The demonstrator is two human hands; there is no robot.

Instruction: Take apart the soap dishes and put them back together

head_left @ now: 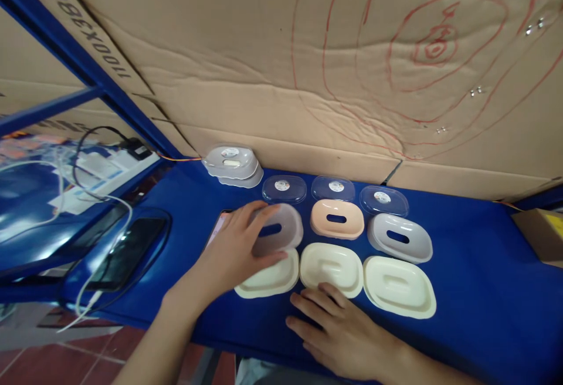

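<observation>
The right hand lay loosely spread, gripping nothing, at the middle cream dish's near edge. Beyond the left cream dish, the slotted grey dish ran lengthwise left to right, its left end hidden by the left hand, thumb and fingers closed around it.

— What is seen behind the blue table?
— Cardboard is stood upright there, marked with red rings and, towards the left, with print.
— And at the left?
— The cardboard is crossed by a blue frame; light is reflected by a glossy blue surface.
— The floor?
— It is covered with red tiles.
</observation>
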